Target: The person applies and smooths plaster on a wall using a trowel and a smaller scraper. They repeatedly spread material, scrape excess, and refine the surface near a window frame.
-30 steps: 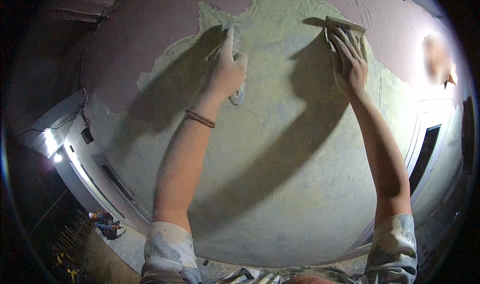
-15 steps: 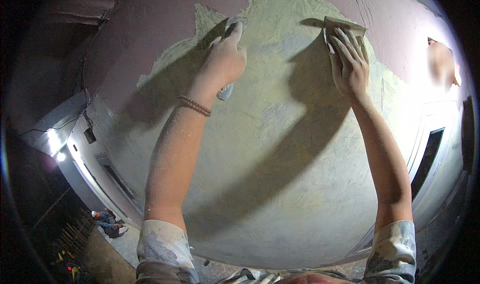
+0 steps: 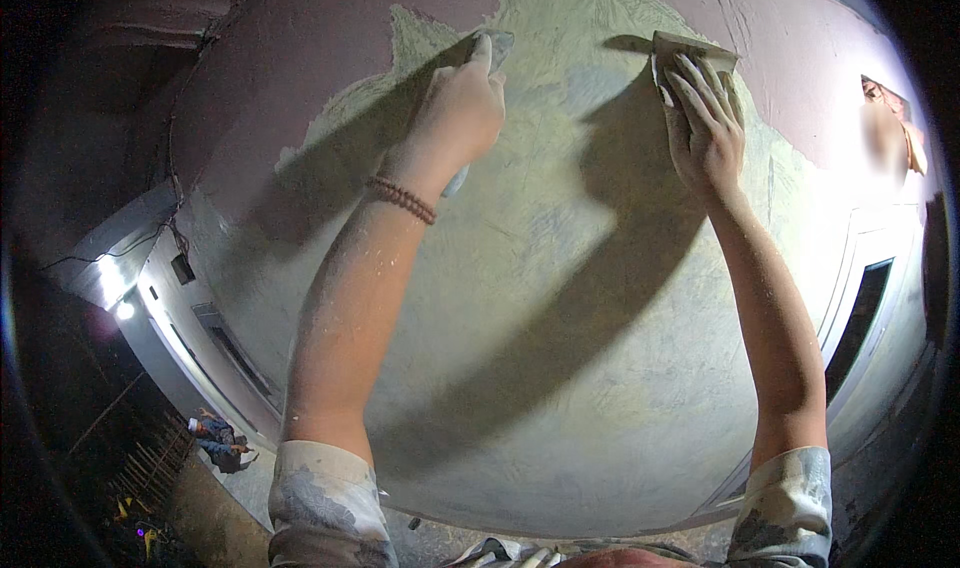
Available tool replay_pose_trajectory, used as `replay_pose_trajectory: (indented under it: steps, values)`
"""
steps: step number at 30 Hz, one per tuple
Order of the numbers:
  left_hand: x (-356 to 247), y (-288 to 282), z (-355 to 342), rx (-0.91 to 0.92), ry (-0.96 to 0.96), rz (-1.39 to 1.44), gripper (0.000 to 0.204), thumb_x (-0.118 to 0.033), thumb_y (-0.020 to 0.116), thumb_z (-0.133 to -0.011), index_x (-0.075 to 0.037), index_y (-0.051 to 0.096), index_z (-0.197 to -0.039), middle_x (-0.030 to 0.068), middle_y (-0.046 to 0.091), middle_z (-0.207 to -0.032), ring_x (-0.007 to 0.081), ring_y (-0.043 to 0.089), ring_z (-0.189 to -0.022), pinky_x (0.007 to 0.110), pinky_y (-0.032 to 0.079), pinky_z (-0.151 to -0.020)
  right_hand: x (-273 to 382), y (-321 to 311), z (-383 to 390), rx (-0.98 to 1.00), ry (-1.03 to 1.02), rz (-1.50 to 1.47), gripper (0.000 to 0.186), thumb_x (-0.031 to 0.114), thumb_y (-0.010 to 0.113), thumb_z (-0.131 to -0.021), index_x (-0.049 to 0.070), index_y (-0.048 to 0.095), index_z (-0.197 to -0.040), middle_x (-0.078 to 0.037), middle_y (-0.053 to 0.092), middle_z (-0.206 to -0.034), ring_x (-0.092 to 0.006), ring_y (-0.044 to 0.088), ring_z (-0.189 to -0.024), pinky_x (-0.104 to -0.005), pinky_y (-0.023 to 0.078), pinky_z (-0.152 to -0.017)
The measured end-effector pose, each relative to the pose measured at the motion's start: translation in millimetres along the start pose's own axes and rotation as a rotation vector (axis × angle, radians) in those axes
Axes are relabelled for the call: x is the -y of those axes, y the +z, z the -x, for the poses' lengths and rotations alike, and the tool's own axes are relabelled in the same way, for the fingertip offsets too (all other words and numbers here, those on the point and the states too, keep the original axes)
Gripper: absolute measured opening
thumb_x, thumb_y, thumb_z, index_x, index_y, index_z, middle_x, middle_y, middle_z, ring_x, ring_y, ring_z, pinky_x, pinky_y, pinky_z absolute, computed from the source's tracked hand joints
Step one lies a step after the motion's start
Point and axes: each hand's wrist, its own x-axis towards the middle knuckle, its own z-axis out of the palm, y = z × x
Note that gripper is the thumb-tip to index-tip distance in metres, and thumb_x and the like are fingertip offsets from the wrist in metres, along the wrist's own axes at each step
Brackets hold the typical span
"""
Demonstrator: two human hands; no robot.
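Both my arms reach up to a wall [image 3: 540, 298] smeared with pale yellow-green filler. My left hand [image 3: 462, 108], with a brown bead bracelet [image 3: 402, 199] at the wrist, is closed around a putty knife [image 3: 503, 45]. Its grey blade shows past the fingertips, and a bluish end shows below the palm; the rest is hidden. My right hand [image 3: 708, 118] holds a thin, broad filler scraper [image 3: 690, 46] with putty-coloured smears, its fingers stretched along the face. The thumb's grip on it is hidden. Pale dust coats both hands and forearms.
Bare mauve paint [image 3: 300, 58] borders the filler above. A white-framed opening [image 3: 862, 298] is at right, with a person [image 3: 893, 128] above it. At lower left another person [image 3: 222, 442] sits near a bright lamp [image 3: 125, 310] and a hanging cable [image 3: 178, 238].
My left hand and the putty knife have shifted slightly right and turned a little. The right hand and scraper have moved a touch right, with the fingers still along the scraper's face.
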Motion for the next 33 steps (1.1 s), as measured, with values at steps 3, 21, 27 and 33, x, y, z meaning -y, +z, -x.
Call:
replay_pose_trajectory:
  steps: [3,21,27,33]
  values:
    - [0,2,-2,0.022,-0.041,0.025,0.057,-0.026,0.050,-0.107,0.000,0.041,-0.156,0.0355,0.065,-0.126,0.0498,0.064,-0.118,0.054,0.051,-0.101,-1,1,1,0.007,0.003,0.019,0.033,0.023,0.064,-0.100,0.014,0.068,-0.132,-0.004,0.061,-0.148,-0.0270,0.048,-0.146,-0.0516,0.035,-0.122]
    - [0,36,59,-0.021,-0.174,1.166,0.069,-0.016,0.054,-0.103,-0.004,0.020,-0.162,0.0195,0.072,-0.103,0.0240,0.074,-0.076,0.038,0.061,-0.064,85,-55,-12,0.308,0.124,-0.303,0.048,0.003,0.060,-0.102,0.009,0.054,-0.149,-0.013,0.063,-0.144,-0.0310,0.063,-0.130,-0.0410,0.055,-0.105]
    - [-22,54,106,-0.095,-0.046,1.373,0.023,-0.017,0.060,-0.102,0.005,0.060,-0.106,0.0127,0.071,-0.095,0.0160,0.067,-0.089,0.035,0.054,-0.081,167,-102,8,0.543,0.666,-0.991,0.054,0.005,0.056,-0.107,0.008,0.041,-0.159,-0.017,0.069,-0.130,-0.0233,0.066,-0.120,-0.0377,0.056,-0.097]
    - [-41,73,206,-0.093,-0.282,1.555,0.027,-0.024,0.064,-0.105,0.002,0.058,-0.099,0.0085,0.069,-0.090,0.0136,0.067,-0.079,0.029,0.052,-0.071,205,-150,79,0.465,1.087,-1.326,0.038,0.014,0.057,-0.104,-0.001,0.062,-0.139,-0.012,0.068,-0.122,-0.0186,0.067,-0.101,-0.0308,0.053,-0.091]
